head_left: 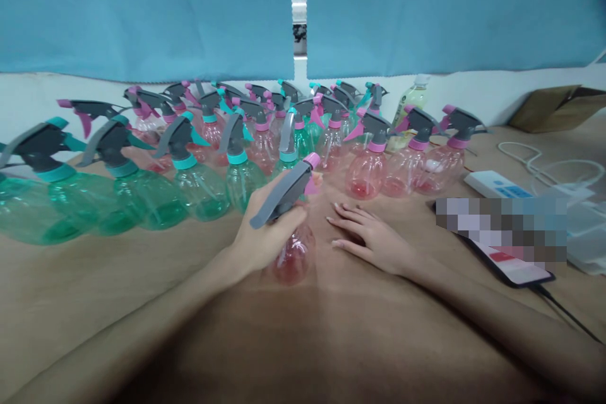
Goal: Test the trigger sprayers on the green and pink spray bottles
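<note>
My left hand (pixel 265 233) is wrapped round the neck of a pink see-through spray bottle (pixel 294 259), just under its grey trigger head with a pink nozzle. The bottle is in front of me at the middle of the table; whether its base touches the top I cannot tell. My right hand (pixel 379 237) rests palm down on the brown tabletop, fingers stretched out and holding nothing. Green spray bottles (pixel 203 192) with turquoise collars stand in a row beyond my left hand. Beyond my right hand are pink spray bottles (pixel 364 173) with pink collars.
More spray bottles crowd the back of the table. A drink bottle (pixel 414 98) stands behind the pink ones. At the right lie a phone (pixel 525 271) with a cable, a white device (pixel 492 184), clear plastic (pixel 589 243) and a brown paper item (pixel 552 107). Blue cloth (pixel 151 12) hangs behind.
</note>
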Demonstrator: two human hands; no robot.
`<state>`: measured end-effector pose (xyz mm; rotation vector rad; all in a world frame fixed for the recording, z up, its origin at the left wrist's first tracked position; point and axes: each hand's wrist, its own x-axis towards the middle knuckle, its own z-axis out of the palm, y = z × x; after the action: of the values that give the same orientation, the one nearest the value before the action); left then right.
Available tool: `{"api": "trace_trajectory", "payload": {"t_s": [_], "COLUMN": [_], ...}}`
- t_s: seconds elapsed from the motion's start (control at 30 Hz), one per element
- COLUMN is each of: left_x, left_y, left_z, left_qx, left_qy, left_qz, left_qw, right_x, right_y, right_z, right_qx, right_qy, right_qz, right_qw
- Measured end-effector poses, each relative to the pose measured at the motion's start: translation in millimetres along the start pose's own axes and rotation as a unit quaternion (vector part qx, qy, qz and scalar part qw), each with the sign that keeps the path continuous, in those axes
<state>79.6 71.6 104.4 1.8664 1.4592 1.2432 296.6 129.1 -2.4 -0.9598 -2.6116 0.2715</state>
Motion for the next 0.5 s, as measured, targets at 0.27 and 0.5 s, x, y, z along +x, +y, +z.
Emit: {"api": "trace_trajectory", "payload": {"t_s": [0.27,0.5], "left_x": [-3,-3], "left_y": [-9,-12], "left_z": [4.4,3.8], "left_qx": [-0.03,-0.017], "left_qy": [0.013,0.013], "left_qz": [-0.015,-0.018], "left_qw": [0.999,1.0], "right_x": [0,0], "right_y": [0,0], "right_z": [1,1], "right_qx": [-0.002,0.001], "right_qy": [0.007,0.002], "right_qz": [-0.007,-0.002], "right_qw": [1.0,1.0]}}
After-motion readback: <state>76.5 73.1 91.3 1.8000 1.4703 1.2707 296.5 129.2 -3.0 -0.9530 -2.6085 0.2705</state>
